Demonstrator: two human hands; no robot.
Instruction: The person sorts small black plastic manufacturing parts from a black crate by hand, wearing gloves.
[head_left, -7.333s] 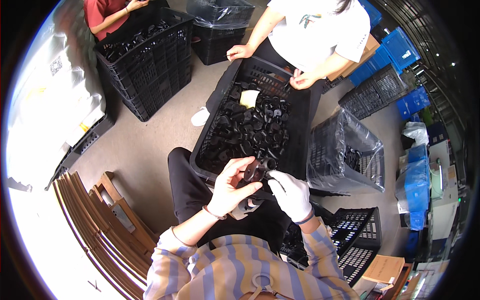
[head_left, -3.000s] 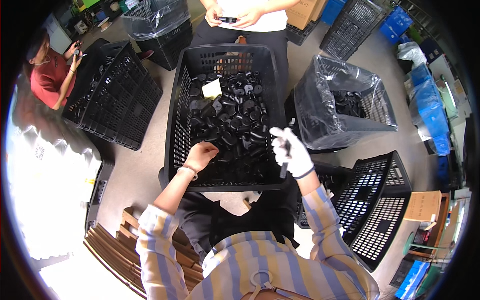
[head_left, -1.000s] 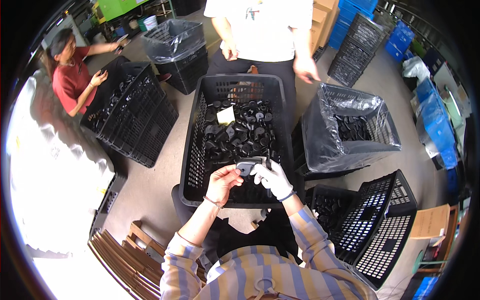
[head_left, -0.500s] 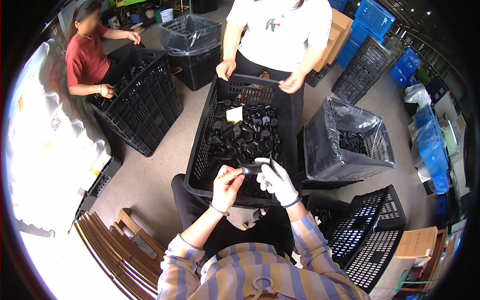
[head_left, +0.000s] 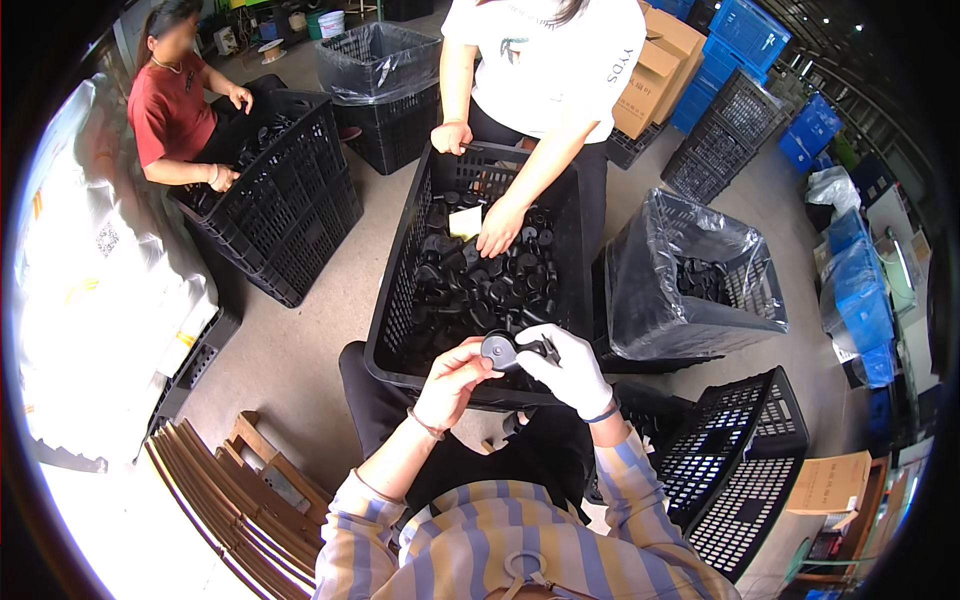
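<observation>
In the head view, I am looking down at a small black plastic part (head_left: 503, 350) that is being held between both hands, just above the near rim of the large black crate (head_left: 395, 300). The part is showing a round, disc-like face with a pale spot in its middle, and a darker piece is sticking out from it toward the right. Its long axis is lying roughly left to right, nearly level, with the round face turning up toward the camera. The bare left hand (head_left: 450, 385) is pinching the disc's lower left edge with its fingertips. The right hand (head_left: 568, 368), wearing a white glove, is closing around the right end of the part. The crate is holding many similar black parts (head_left: 480, 290). Across the crate, another person's hand (head_left: 497, 228) is resting on those parts.
</observation>
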